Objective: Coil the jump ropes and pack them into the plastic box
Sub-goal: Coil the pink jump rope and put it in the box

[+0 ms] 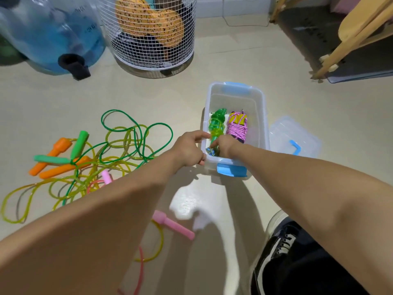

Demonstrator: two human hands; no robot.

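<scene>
A clear plastic box (pixel 261 116) with blue latches stands on the floor. Inside lie a coiled green jump rope (pixel 217 124) and a coiled pink jump rope (pixel 237 126) side by side. My right hand (pixel 223 145) reaches into the box and holds the near end of the green coil. My left hand (pixel 189 149) is at the box's near left wall, its fingers curled over the rim beside the green coil. To the left, loose ropes lie tangled on the floor: a green rope with green handles (pixel 78 143), a yellow rope with orange handles (pixel 58 150) and a pink-handled rope (pixel 173 225).
The box's clear lid (pixel 294 135) lies on the floor to its right. A white wire basket (pixel 153 33) and a blue water jug (pixel 53 33) stand at the back. Wooden furniture legs (pixel 348 37) are at the far right. My black shoe (pixel 282 245) is at the bottom right.
</scene>
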